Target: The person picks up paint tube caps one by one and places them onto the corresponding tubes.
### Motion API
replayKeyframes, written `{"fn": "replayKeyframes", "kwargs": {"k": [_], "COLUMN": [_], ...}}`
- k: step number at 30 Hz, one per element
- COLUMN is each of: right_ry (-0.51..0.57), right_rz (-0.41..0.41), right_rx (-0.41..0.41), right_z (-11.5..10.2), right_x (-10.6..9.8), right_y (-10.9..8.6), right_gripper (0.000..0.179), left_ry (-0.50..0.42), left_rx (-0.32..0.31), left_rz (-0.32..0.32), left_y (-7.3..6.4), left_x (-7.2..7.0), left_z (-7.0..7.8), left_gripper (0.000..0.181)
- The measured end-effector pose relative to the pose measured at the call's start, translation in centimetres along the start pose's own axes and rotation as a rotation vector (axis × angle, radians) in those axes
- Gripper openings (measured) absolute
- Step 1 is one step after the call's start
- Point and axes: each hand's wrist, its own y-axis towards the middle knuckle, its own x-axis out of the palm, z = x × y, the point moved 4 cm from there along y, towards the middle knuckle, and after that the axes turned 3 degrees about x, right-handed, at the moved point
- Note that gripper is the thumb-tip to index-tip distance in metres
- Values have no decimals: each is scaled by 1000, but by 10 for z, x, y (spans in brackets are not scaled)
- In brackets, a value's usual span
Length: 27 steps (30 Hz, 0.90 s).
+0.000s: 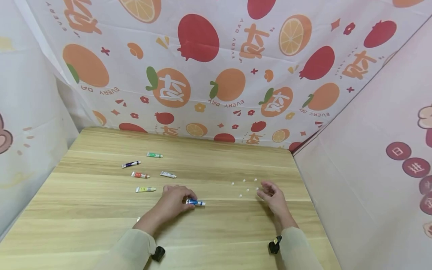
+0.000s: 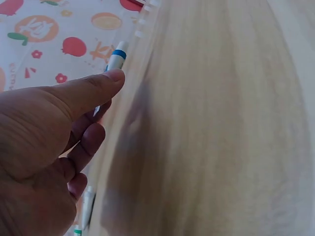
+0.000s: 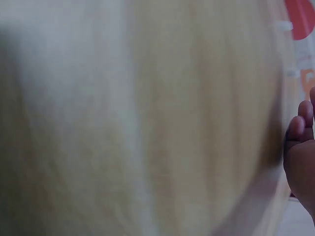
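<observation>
My left hand (image 1: 173,201) pinches a small blue paint tube (image 1: 193,202) between thumb and fingers. The tube's white end points right in the head view; in the left wrist view the white end with its blue band (image 2: 118,54) sticks out past the thumb. My right hand (image 1: 275,198) hovers at the right, thumb and fingers apart, fingertips right at a small white piece (image 1: 257,188). Several more such white pieces (image 1: 248,189) lie scattered to its left. In the right wrist view only some fingers (image 3: 297,127) show at the edge.
Left of the hands lie green (image 1: 155,155), purple (image 1: 131,164), red (image 1: 140,175), grey (image 1: 168,174) and yellow (image 1: 146,189) paint tubes. A small white object (image 1: 138,219) is partly hidden by the left forearm. Fruit-patterned cloth (image 1: 202,86) borders the wooden table (image 1: 216,240) at the back.
</observation>
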Motion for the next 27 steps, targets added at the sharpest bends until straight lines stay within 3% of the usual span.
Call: {"fn": "replayKeyframes", "kwargs": {"k": [9, 16, 21, 27], "right_ry": [-47, -113, -120, -111], "right_rz": [38, 59, 57, 50], "right_rx": [-10, -25, -18, -18], "right_z": [15, 18, 19, 17], "right_x": [0, 0, 2, 6], "right_y": [9, 9, 11, 15], "right_gripper": [49, 44, 41, 39], "left_ry": [-17, -90, -148, -141], "left_rx": [-13, -27, -11, 28], "left_rz": [-15, -44, -22, 85], "left_y": [2, 3, -2, -8], "left_x": [6, 6, -11, -40], "left_z": [-1, -11, -19, -25], "left_gripper": [21, 28, 38, 46]}}
